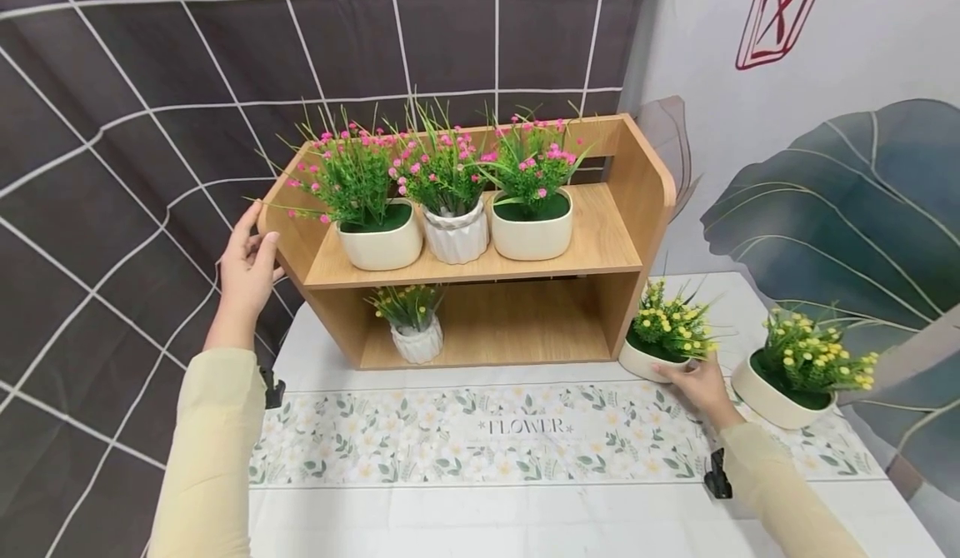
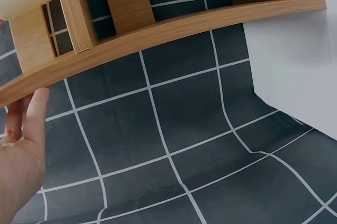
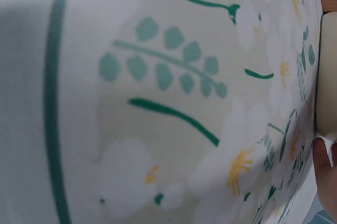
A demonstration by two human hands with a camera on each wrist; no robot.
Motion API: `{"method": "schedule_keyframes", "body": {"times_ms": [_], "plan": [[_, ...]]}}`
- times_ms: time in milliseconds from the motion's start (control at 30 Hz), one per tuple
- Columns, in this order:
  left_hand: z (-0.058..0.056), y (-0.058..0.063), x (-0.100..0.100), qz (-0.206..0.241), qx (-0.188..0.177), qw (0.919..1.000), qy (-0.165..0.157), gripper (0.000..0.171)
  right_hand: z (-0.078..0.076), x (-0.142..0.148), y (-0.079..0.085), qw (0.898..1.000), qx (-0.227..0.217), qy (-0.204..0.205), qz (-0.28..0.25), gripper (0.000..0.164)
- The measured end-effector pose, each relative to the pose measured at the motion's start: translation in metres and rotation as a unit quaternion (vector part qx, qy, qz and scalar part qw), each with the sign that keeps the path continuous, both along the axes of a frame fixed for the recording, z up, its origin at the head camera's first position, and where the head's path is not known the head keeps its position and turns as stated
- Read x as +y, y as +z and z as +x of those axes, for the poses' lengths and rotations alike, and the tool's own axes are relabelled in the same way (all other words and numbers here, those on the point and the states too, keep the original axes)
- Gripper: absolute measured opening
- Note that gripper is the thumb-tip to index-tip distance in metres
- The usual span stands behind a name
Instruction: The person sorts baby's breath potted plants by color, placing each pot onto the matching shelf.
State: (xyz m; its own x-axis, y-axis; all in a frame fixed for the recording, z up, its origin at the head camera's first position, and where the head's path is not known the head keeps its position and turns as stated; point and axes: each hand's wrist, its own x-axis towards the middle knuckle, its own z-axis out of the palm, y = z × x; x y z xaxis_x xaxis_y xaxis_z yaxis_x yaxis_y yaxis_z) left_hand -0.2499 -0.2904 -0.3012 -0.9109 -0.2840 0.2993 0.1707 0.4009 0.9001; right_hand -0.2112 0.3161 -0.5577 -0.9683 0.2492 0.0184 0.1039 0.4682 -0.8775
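At the upper left corner of a two-tier wooden shelf [image 1: 465, 275], my left hand [image 1: 247, 262] touches the side panel with its fingertips. In the left wrist view, its extended fingers [image 2: 37, 113] meet the panel's edge from outside. My right hand [image 1: 703, 387] grips the rim side of a cream oval pot of yellow flowers [image 1: 667, 329], thumb at the front. This pot stands on the table right beside the shelf's lower right end. Only the thumb side of the right hand and part of the cream pot [image 3: 327, 76] enter the right wrist view.
On the upper tier stand three pots of pink flowers [image 1: 457, 233]. A ribbed white pot of yellow flowers [image 1: 417, 340] is on the lower tier, left. Another cream pot of yellow flowers [image 1: 787, 400] stands far right on the table, over a floral printed strip [image 1: 450, 450].
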Motion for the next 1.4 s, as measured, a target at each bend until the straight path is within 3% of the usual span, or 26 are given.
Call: {"method": "schedule_keyframes", "body": {"times_ms": [167, 267, 433, 633, 933, 1167, 1400], "plan": [[0.000, 0.000, 0.001, -0.014, 0.002, 0.9999, 0.004, 0.051, 0.000, 0.000, -0.001, 0.999, -0.012, -0.012, -0.027, 0.104], [0.001, 0.000, 0.001, -0.015, 0.000, 0.9999, 0.006, 0.051, 0.002, -0.001, 0.000, 1.000, -0.017, -0.011, -0.015, 0.101], [0.001, -0.001, 0.002, -0.015, 0.001, 0.9999, 0.002, 0.052, 0.007, 0.000, 0.002, 1.000, 0.016, 0.005, 0.016, 0.090], [0.001, 0.000, 0.003, -0.014, 0.006, 0.9999, -0.002, 0.052, 0.012, 0.001, 0.004, 0.997, 0.065, 0.014, 0.029, 0.091], [-0.001, 0.001, 0.003, -0.024, 0.008, 0.9997, 0.002, 0.051, 0.019, -0.004, 0.005, 0.998, 0.061, -0.005, 0.019, 0.094], [0.000, -0.001, 0.003, -0.020, 0.001, 0.9998, 0.009, 0.051, 0.024, -0.006, 0.006, 0.999, 0.021, -0.020, 0.045, 0.092], [0.001, 0.001, 0.002, -0.029, 0.004, 0.9995, 0.013, 0.051, 0.032, -0.009, 0.007, 0.997, 0.042, -0.008, 0.066, 0.087]]}}
